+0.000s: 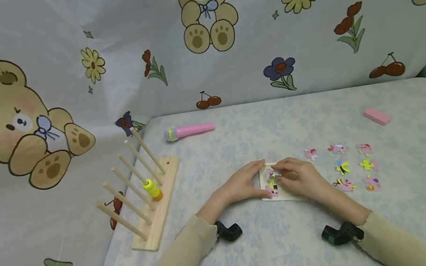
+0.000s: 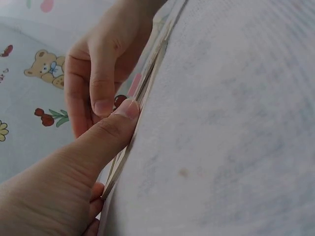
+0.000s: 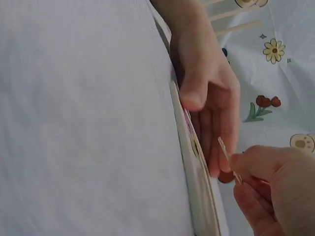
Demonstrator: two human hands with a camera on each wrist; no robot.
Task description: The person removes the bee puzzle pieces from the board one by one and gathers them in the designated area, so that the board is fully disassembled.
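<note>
A small light wooden puzzle board (image 1: 288, 196) lies on the table before me, with colourful pieces (image 1: 271, 184) set along its left part. My left hand (image 1: 239, 186) grips the board's left side, thumb at the near corner and fingers at the far edge. Above the board, my right hand (image 1: 305, 178) pinches a thin puzzle piece (image 3: 223, 147) between thumb and fingers. The right wrist view shows that piece edge-on, raised over the board; its picture is hidden. To the right of my right hand lie several loose puzzle pieces (image 1: 342, 168), pink and yellow, in rough rows.
A wooden peg stand (image 1: 155, 231) with slanting rods stands at the left, yellow and orange rings (image 1: 152, 189) on one rod. A pink toy microphone (image 1: 195, 129) lies at the back left, a pink block (image 1: 377, 116) at the back right. A bear-print cloth hangs behind.
</note>
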